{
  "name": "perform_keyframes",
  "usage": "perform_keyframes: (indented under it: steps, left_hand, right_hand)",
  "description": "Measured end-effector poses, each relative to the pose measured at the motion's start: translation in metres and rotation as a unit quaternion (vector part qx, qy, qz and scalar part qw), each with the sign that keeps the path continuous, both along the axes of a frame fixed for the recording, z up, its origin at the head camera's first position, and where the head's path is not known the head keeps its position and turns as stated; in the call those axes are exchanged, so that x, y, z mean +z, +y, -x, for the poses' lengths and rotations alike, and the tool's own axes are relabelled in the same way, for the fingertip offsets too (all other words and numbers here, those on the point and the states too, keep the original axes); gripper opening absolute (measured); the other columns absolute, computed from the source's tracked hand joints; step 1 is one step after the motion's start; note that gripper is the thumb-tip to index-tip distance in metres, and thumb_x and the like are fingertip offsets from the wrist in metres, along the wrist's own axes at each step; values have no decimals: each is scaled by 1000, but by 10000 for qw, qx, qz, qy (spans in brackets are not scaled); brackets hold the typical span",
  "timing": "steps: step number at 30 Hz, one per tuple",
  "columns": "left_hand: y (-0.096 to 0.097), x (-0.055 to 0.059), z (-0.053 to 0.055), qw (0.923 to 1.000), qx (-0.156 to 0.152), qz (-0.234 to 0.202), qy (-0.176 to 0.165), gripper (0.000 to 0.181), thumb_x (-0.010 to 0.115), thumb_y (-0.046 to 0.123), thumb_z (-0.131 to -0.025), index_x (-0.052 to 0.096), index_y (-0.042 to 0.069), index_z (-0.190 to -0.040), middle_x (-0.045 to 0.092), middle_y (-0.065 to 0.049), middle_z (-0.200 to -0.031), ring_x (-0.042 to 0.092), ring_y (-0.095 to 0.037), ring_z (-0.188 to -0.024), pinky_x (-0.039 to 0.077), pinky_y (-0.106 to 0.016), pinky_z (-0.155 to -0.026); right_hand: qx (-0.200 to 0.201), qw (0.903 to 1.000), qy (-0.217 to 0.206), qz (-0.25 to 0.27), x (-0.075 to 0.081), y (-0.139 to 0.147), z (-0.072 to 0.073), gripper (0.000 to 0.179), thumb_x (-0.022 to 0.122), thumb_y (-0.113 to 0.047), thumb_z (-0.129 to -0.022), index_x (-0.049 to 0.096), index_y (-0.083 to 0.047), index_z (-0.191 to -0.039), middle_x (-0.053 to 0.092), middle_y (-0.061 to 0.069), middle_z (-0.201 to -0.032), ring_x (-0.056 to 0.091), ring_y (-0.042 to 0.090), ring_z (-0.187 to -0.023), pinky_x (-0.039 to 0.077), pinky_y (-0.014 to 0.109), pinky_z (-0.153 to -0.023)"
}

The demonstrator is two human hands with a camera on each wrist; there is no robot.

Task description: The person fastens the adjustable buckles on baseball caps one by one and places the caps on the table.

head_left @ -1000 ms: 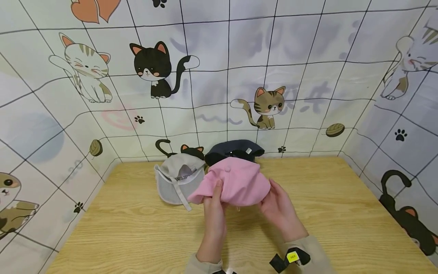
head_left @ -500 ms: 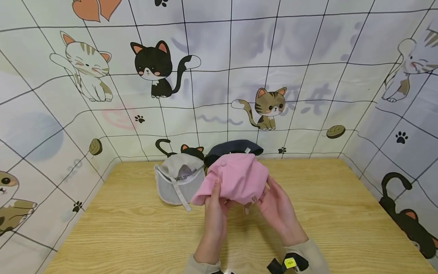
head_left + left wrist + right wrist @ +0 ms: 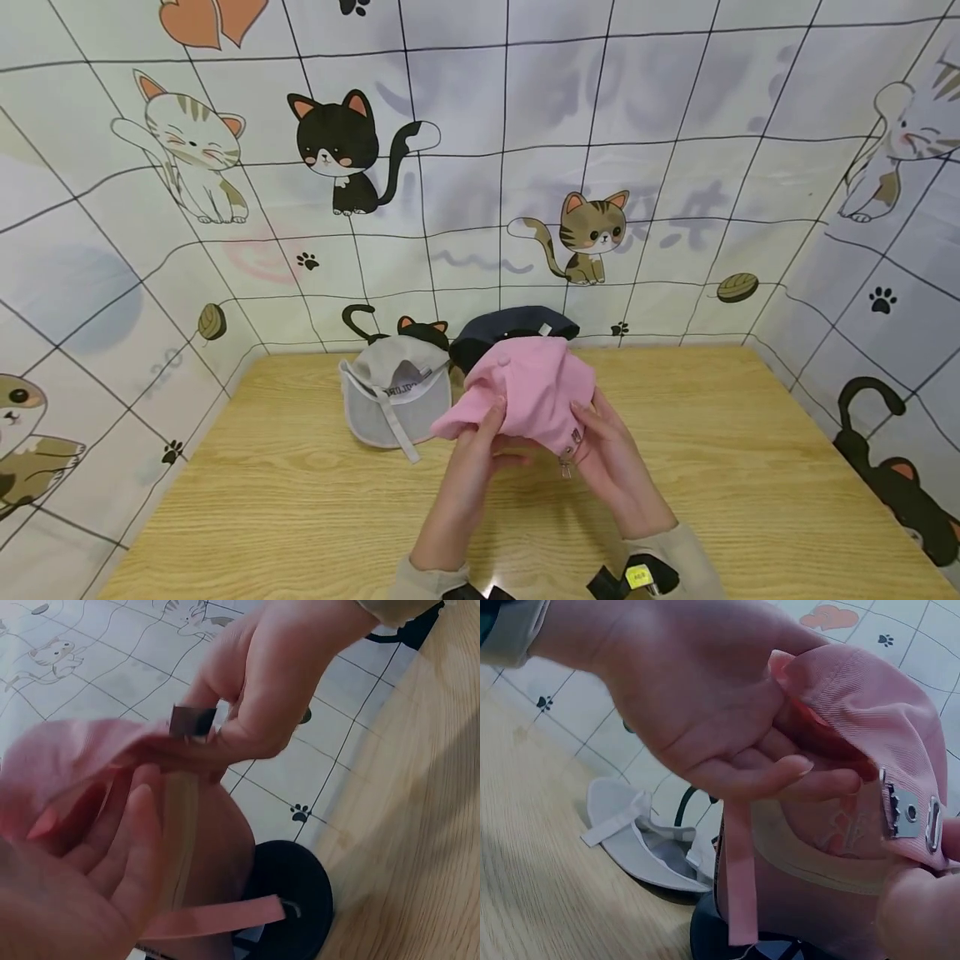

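Both hands hold a pink baseball cap (image 3: 536,383) above the table, crown up and brim toward the left. The left hand (image 3: 468,458) has its thumb on top beside the brim; its other fingers reach beneath, extended in the right wrist view. At the cap's back edge, the right hand (image 3: 618,462) pinches the fabric, thumb on the outside, close to a metal buckle (image 3: 904,814). A loose pink strap (image 3: 740,877) hangs from the cap. Behind lie a light grey cap (image 3: 397,387), underside showing, and a navy hat (image 3: 510,321) partly hidden by the pink cap.
The wooden table (image 3: 300,517) meets a cat-printed cloth wall (image 3: 465,192) at the back and sides. The grey cap's strap (image 3: 393,425) trails toward the front. Each wrist wears a black band, the right one with a yellow label (image 3: 639,577).
The pink cap has shifted slightly right and turned, bringing its metal buckle into view. My left hand has moved right with it. My right thumb has come over the cap's edge.
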State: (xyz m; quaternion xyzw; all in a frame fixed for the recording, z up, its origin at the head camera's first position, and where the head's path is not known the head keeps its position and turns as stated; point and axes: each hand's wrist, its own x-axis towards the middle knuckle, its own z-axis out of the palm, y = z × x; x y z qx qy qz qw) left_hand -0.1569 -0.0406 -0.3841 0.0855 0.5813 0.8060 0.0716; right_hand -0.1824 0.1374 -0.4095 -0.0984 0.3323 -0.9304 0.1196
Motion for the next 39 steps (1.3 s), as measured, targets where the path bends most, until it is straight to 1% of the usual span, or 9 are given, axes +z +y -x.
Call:
perform_keyframes:
  steps: [5, 10, 14, 18, 21, 24, 30, 34, 39]
  left_hand:
    - [-14, -5, 4, 9935, -767, 513, 660, 45, 32, 39, -97, 49, 3, -117, 63, -22, -95, 62, -32, -86, 47, -48, -76]
    - [-34, -5, 7, 9851, -985, 1024, 974, 44, 35, 37, -96, 62, 4, -104, 64, -14, -99, 60, -32, -91, 49, -44, -74]
    - [-46, -8, 10, 9857, -735, 1415, 544, 49, 40, 43, -93, 63, 1, -79, 65, -14, -86, 61, -32, -84, 49, -41, -71]
    - [-52, -10, 10, 9811, 26, 1936, 25, 58, 50, 51, -85, 48, 0, -57, 53, -10, -57, 57, -30, -61, 49, -37, -62]
    - [-52, -10, 10, 9684, 602, 2421, -49, 59, 56, 55, -79, 45, 1, -57, 43, -5, -52, 51, -25, -51, 47, -34, -55]
    - [-50, -10, 11, 9566, 761, 2813, 75, 53, 55, 55, -80, 55, 3, -69, 50, -6, -60, 54, -21, -56, 46, -33, -54]
    - [-44, -4, 9, 9580, -54, 2865, 62, 48, 47, 49, -88, 67, 6, -91, 66, -7, -84, 62, -27, -77, 49, -37, -65]
    - [-41, 5, 3, 9667, -663, 2472, 32, 52, 41, 49, -90, 68, 4, -95, 67, -9, -90, 61, -29, -86, 49, -39, -69]
    - [-40, -6, 8, 9772, -1234, 1663, 464, 54, 28, 44, -96, 60, 4, -111, 63, -15, -104, 58, -31, -96, 48, -42, -74]
  right_hand:
    - [-2, 9984, -229, 524, -2, 3, 0, 54, 35, -4, -96, 17, -29, -141, 28, 4, -136, 42, 15, -117, 40, 27, -90]
    - [-2, 9936, -336, 1078, -2, 6, 2, 53, 33, -3, -96, 17, -26, -141, 35, 1, -130, 45, 13, -114, 39, 26, -91]
    - [-10, 9923, -354, 1185, -1, 7, 3, 51, 32, -2, -96, 18, -24, -141, 39, 2, -124, 47, 12, -111, 39, 23, -90]
    - [-7, 9891, -424, 1412, -1, 9, 3, 50, 31, -2, -97, 19, -23, -140, 43, 4, -118, 51, 13, -106, 41, 23, -88]
    - [53, 9870, -326, 1570, -3, 10, 3, 46, 29, -2, -97, 20, -22, -138, 48, 5, -113, 56, 14, -98, 46, 24, -81]
    - [186, 9861, -172, 1640, -5, 10, 3, 39, 27, -4, -98, 25, -20, -133, 54, 6, -103, 61, 14, -82, 51, 24, -67]
    - [501, 9796, -114, 1943, -8, 12, 1, 36, 24, -6, -99, 32, -22, -129, 59, 7, -99, 62, 16, -79, 51, 24, -60]
    - [431, 9766, -335, 2082, -6, 12, -1, 41, 25, -5, -98, 28, -27, -133, 57, 6, -100, 61, 15, -79, 50, 21, -58]
    - [287, 9782, -626, 1960, -3, 13, -2, 50, 28, -5, -98, 17, -33, -138, 56, 3, -102, 60, 13, -78, 49, 20, -55]
